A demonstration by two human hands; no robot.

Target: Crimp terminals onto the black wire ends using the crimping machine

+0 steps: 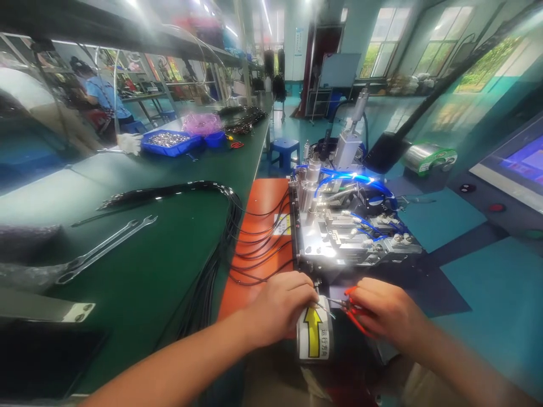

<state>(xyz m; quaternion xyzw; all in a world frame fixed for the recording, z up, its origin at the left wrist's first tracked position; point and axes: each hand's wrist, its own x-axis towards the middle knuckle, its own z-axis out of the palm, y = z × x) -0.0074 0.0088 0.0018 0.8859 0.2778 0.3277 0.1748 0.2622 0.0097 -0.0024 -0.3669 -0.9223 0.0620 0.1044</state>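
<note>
My left hand (288, 305) is closed in a pinch on the end of a thin black cable, whose stripped wire ends (327, 310) stick out to the right of the fingertips. My right hand (384, 308) grips red-handled pliers (358, 317), their slim metal jaws pointing left and close to the wire ends. Whether the jaws touch the wires I cannot tell. Just below both hands is a white label (314, 336) with a yellow arrow. Beyond them stands a metal machine fixture (339, 237) with blue air hoses (356, 178).
Black cables (231, 226) run in a bundle over the green bench (178, 237) and orange board (258, 203). Two wrenches (108, 249) lie at left. Farther back are a blue tray (169, 148) of small metal parts and red scissors (237, 145). A screen (521, 164) stands right; a person (102, 93) sits far left.
</note>
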